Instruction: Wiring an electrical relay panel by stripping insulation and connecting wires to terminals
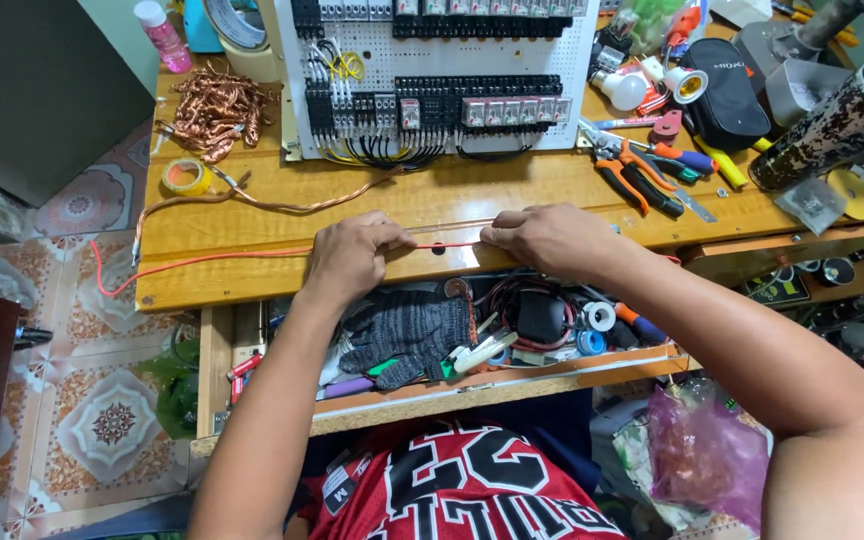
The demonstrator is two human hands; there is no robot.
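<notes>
Two hands are on one thin red wire [252, 254] at the near edge of the wooden bench [512, 190]. My left hand [352, 256] is closed in a pinch on the wire, and my right hand [544, 237] is closed on it a little further right, so a short taut stretch runs between them. I judge the step in hand to be pulling this length straight.

To do it well, I would keep both pinches firm and level, pull evenly outward along the wire's own line, and let the bench edge support the stretch so it does not kink. I would also keep it clear of the open drawer [432, 392] just below, where a grey glove [407, 330], tape rolls and loose cable could snag it.

The wire's long axis runs left to right, nearly parallel to the bench's near edge. From my left hand it trails left over the bench, hangs off the left end and curls up at its free tip above the tiled floor [82, 400]. Its right end is hidden under my right hand.

Further back stand a white wiring panel [432, 75], a heap of copper wire [217, 110] to the left and orange pliers [632, 175] to the right.
</notes>
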